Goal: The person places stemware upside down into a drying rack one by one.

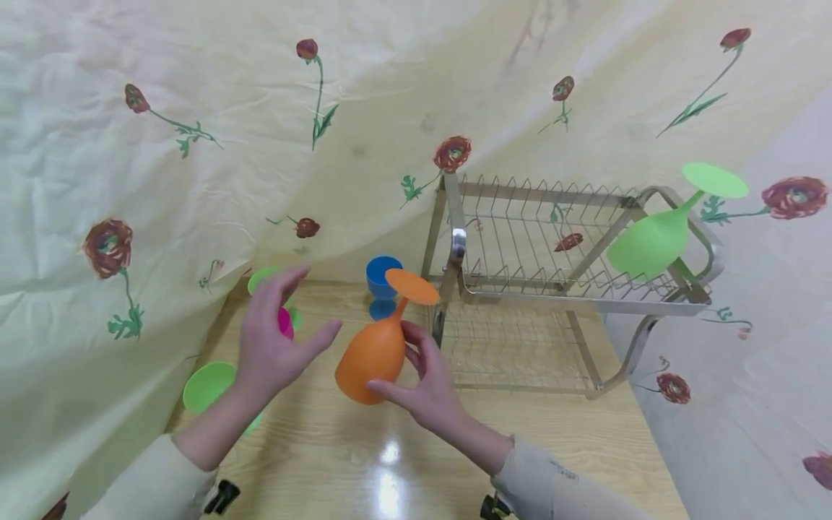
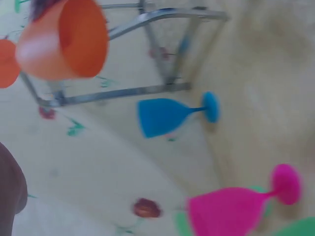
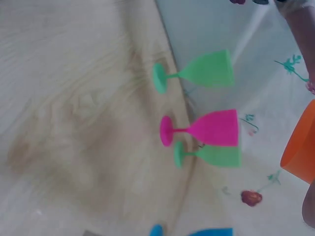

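Note:
An orange plastic goblet (image 1: 372,361) is tipped over in the head view, its foot up and its mouth facing down to the left. My right hand (image 1: 432,383) grips its bowl between thumb and fingers. To the left of it, apart from the goblet, my left hand (image 1: 276,339) holds nothing, thumb and fingers spread. In the left wrist view the mouth of the orange goblet (image 2: 64,42) shows. A blue goblet (image 1: 383,278) stands upright behind the orange one. A pink goblet (image 3: 214,129), mostly hidden by my left hand in the head view, stands among green ones.
A two-tier metal dish rack (image 1: 533,296) stands at the right on the wooden table (image 1: 338,462). On its upper tier a green goblet (image 1: 653,242) leans upside down. Another green goblet (image 1: 209,386) stands by the left table edge. Flower-printed cloth (image 1: 364,144) hangs behind.

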Available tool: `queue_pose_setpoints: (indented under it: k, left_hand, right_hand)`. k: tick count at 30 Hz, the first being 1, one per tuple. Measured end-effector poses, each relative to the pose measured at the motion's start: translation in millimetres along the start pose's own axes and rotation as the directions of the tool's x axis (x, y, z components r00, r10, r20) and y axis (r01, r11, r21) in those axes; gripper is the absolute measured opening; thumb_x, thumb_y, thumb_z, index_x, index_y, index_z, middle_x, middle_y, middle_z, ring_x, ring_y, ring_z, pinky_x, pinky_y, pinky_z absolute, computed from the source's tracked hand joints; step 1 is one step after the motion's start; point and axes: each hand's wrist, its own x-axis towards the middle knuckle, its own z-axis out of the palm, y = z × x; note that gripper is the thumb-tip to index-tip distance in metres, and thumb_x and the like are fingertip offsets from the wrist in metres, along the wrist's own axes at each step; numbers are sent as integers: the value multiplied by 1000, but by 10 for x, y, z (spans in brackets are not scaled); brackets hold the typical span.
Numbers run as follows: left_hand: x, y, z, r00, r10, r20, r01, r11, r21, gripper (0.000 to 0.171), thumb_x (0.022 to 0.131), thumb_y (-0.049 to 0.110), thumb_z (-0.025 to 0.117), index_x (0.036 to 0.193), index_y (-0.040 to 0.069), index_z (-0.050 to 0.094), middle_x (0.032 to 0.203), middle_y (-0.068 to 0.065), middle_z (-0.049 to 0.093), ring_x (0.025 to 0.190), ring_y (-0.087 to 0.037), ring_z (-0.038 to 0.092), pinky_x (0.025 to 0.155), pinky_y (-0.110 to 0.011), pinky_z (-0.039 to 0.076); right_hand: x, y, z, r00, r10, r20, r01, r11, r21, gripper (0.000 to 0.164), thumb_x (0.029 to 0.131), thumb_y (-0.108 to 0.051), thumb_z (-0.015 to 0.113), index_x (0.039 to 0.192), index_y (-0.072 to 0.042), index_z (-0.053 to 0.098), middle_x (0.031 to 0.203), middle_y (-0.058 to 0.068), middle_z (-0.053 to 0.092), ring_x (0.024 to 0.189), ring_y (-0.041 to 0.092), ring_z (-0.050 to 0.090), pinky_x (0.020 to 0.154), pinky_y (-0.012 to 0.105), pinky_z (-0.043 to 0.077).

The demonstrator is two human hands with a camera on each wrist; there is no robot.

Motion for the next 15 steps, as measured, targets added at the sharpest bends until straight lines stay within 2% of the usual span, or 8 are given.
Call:
queue_pose_setpoints:
  k: [3, 6, 8, 11, 13, 15]
  left_hand:
    - [277, 120, 83, 994, -91, 53, 96, 992, -87, 73, 85, 23, 90, 149, 9, 58, 143, -5, 64, 131, -23, 61, 114, -32, 51]
    - [525, 225, 214, 976, -180, 125, 198, 969, -147, 67, 89, 22, 89, 148, 11, 60, 141, -3, 65, 128, -20, 63, 110, -40, 55]
    - [668, 278, 333, 948, -252, 194, 286, 941, -178, 63, 92, 27, 87, 147, 11, 60, 140, -3, 66, 126, -20, 65, 108, -41, 57]
    - [841, 346, 532, 885, -359, 295, 424, 884, -196, 61, 93, 36, 86, 145, 12, 62, 136, -3, 68, 121, -19, 68, 104, -38, 59]
    - [929, 384, 669, 850, -403, 340, 482, 855, -190, 59, 93, 39, 85, 142, 12, 64, 133, -2, 71, 119, -19, 70, 102, -36, 60]
    - [996, 417, 807, 831, -421, 364, 512, 836, -200, 57, 93, 37, 86, 140, 11, 67, 129, -4, 74, 116, -19, 72, 100, -35, 61]
  right_hand:
    - [-29, -85, -136, 998, -67, -13, 67, 997, -40, 84, 83, -8, 93, 153, -5, 45, 151, 12, 54, 137, 28, 58, 118, 37, 48]
    - [-49, -187, -283, 992, -126, -17, 124, 989, -77, 86, 81, -2, 92, 152, -1, 44, 151, 15, 54, 135, 28, 59, 116, 37, 50]
    - [-60, -267, -397, 990, -141, -26, 138, 986, -95, 88, 79, 3, 91, 153, -1, 43, 151, 15, 52, 135, 26, 58, 116, 36, 50]
    - [-59, -393, -575, 986, -160, -51, 153, 982, -111, 89, 76, 8, 91, 151, 2, 43, 150, 15, 51, 137, 22, 56, 118, 33, 48]
    - [-56, -476, -694, 981, -179, -71, 170, 978, -120, 90, 74, 10, 91, 150, 3, 43, 149, 13, 51, 136, 21, 56, 117, 31, 47]
    - [-47, -556, -806, 973, -212, -88, 201, 972, -119, 90, 72, 13, 90, 149, 7, 42, 148, 14, 51, 134, 22, 55, 117, 31, 48]
